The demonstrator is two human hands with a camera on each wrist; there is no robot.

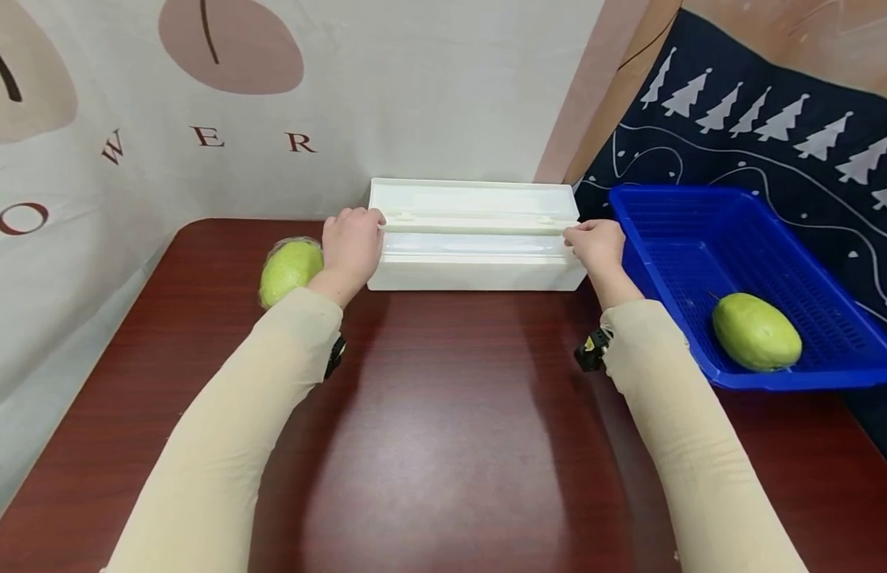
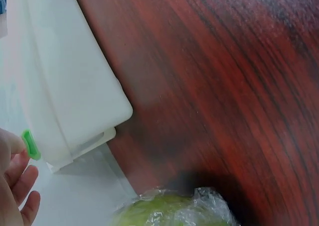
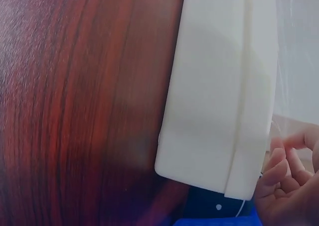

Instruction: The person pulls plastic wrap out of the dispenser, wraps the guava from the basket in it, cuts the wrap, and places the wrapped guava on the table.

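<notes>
A long white cling film dispenser (image 1: 479,276) stands at the table's far side with its lid (image 1: 472,196) raised. Between the hands, a shiny strip of cling film (image 1: 475,244) lies across its opening. My left hand (image 1: 353,243) is at the dispenser's left end, fingers curled at the film's edge; in the left wrist view a fingertip is right at a small green tab (image 2: 31,145). At the other end, my right hand (image 1: 597,245) pinches the film's corner between thumb and finger, with thin film creases running up from the fingertips in the right wrist view.
A green fruit wrapped in clear film (image 1: 289,272) sits left of my left hand. To the right, a blue plastic basket (image 1: 690,362) holds another green fruit (image 1: 756,332). Printed cloth (image 1: 429,103) hangs behind the brown table (image 1: 443,446).
</notes>
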